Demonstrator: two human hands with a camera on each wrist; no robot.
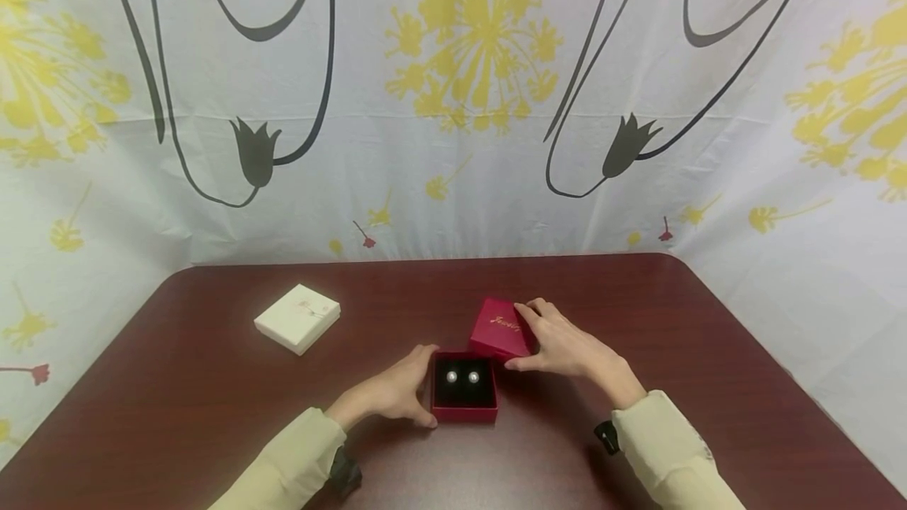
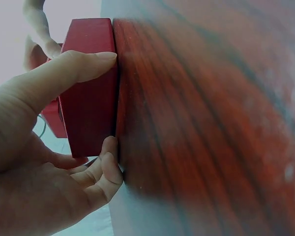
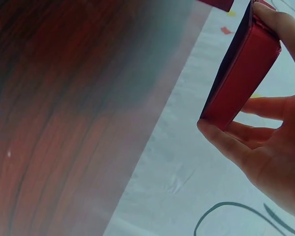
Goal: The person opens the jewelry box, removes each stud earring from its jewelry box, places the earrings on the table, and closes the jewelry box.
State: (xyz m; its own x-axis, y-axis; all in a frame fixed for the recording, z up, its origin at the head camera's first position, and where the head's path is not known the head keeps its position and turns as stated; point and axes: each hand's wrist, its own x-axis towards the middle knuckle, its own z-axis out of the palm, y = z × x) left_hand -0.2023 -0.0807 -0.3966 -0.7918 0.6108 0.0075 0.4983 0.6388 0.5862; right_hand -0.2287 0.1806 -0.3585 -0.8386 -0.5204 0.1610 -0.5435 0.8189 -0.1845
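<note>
The open red base of a jewelry box [image 1: 464, 415] sits on the table with a black lining. Two pearl earrings [image 1: 473, 377] rest side by side in it. My left hand [image 1: 393, 386] holds the base at its left side, thumb at the near wall and fingers round toward the far side. In my right hand [image 1: 567, 345] is the red lid [image 1: 496, 329] with gold lettering on top, pinched between thumb and fingers. The lid is tilted just behind the base's far right corner; the right wrist view shows its side wall [image 3: 246, 73] raised off the table.
A white square box [image 1: 298, 319] with a small flower print lies at the back left of the dark red wooden table [image 1: 397, 290]. Behind the table hangs a white curtain [image 1: 453, 179] with yellow and grey flowers.
</note>
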